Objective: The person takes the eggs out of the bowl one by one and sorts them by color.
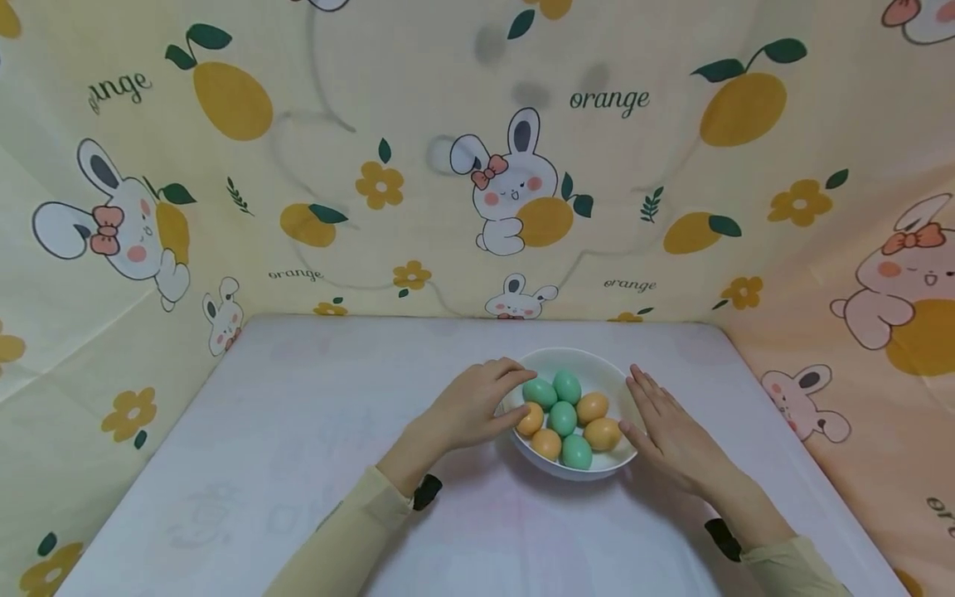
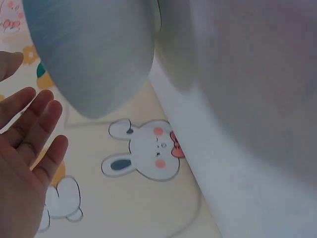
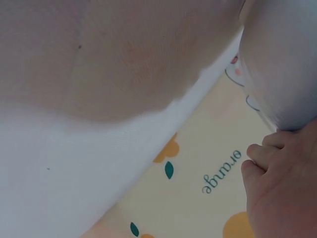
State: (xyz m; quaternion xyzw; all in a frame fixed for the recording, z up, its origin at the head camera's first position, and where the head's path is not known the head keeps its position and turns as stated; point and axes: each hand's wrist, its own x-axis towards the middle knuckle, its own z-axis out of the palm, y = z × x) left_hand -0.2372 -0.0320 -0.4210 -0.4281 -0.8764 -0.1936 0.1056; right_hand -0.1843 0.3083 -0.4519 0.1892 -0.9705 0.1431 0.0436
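White bowl point(image 1: 567, 361), toward the right edge of the surface point(image 1: 298, 464), holds four glossy green eggs point(image 1: 563, 419) and four orange eggs point(image 1: 602, 434); left grip point(image 1: 473, 406) and right grip point(image 1: 675, 439) flank it, unclosed.

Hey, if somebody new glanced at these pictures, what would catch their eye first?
Probably the white bowl toward the back of the table, holding four green eggs and four orange eggs. Next, the left hand and right hand at the bowl's two sides. Behind them, a cream backdrop shows cartoon rabbits and oranges.
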